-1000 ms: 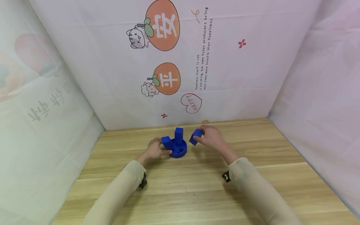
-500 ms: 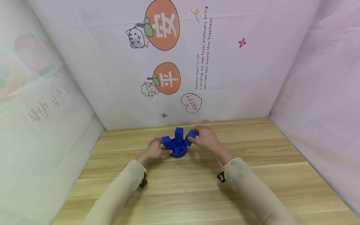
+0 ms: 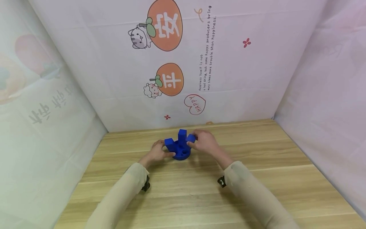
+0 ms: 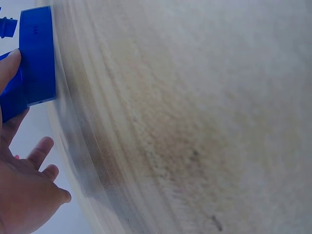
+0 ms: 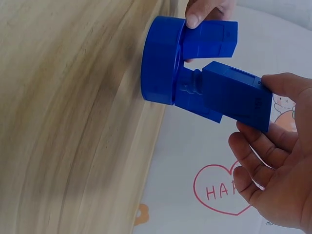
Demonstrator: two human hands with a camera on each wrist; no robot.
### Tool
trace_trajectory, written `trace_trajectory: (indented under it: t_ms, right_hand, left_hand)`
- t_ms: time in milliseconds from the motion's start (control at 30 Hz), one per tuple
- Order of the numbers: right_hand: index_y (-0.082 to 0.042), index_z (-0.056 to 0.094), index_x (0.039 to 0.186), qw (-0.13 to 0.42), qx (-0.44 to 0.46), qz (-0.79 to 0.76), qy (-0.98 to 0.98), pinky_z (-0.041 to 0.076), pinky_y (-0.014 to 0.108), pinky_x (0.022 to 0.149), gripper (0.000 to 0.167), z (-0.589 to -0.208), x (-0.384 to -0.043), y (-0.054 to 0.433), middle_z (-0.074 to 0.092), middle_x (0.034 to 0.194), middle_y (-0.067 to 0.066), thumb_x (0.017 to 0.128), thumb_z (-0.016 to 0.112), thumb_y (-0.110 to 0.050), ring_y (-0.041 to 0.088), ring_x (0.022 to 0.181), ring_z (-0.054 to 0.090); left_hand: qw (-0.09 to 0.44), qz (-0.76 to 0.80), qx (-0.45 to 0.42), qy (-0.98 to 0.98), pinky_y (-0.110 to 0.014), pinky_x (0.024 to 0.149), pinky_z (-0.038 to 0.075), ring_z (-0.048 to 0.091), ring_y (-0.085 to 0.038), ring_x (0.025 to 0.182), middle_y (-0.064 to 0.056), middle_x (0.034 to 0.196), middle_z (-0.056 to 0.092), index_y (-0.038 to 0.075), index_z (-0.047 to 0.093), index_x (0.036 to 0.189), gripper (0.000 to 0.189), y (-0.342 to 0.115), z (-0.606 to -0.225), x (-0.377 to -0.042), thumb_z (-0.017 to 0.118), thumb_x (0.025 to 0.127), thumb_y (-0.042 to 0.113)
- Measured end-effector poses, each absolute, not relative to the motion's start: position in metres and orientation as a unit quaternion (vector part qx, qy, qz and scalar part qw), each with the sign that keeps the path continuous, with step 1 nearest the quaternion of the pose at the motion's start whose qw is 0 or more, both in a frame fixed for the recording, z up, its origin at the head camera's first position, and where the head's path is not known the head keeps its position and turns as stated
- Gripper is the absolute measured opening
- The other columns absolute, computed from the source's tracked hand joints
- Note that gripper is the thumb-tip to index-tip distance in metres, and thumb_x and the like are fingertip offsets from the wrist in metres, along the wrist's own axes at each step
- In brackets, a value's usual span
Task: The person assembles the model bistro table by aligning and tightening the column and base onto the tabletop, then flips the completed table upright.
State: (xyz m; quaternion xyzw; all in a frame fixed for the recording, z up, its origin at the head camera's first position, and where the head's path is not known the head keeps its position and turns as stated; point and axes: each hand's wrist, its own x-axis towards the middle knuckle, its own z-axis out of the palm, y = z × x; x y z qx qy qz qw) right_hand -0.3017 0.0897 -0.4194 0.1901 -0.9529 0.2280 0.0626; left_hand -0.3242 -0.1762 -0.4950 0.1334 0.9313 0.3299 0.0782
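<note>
In the head view a round blue base [image 3: 181, 157] lies on the table, with a blue block [image 3: 182, 136] standing at its back. On its left side a second blue block [image 3: 169, 144] leans outward. My left hand [image 3: 156, 151] pinches that left block close to the base, thumb in front and fingers behind. Between thumb and fingertips, my right hand [image 3: 205, 141] holds a third blue block [image 5: 236, 95]. A ribbed peg [image 5: 192, 82] on this block points at the base in the right wrist view; whether it touches is unclear. A small round socket [image 3: 184, 152] shows at the base's front.
The wooden table [image 3: 183, 197] reaches back to a white printed cloth wall [image 3: 228, 79]. Cloth walls also stand at the left [image 3: 57, 121] and the right [image 3: 320, 105]. Dark straps or mounts [image 3: 221, 181] show at the wrists.
My right hand has moved left and slightly down with its block, from beside the base to its right edge. The left hand and the base have stayed nearly still.
</note>
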Motion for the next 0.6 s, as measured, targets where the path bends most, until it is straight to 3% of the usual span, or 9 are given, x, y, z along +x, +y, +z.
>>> trace_trajectory:
  t_ms: [600]
  right_hand:
    - [-0.015,0.065,0.096,0.046,0.211,0.226,-0.950,0.040,0.027,0.061,0.031,-0.423,-0.301,0.075,0.060,0.075,-0.004,0.087,0.074,-0.044,0.013,0.068,0.053]
  left_hand:
    - [0.075,0.333,0.126,0.932,-0.061,0.121,0.020,0.022,-0.040,0.150,-0.017,0.157,0.038,0.014,0.051,0.146,0.076,-0.174,-0.492,-0.320,0.077,0.084,0.049]
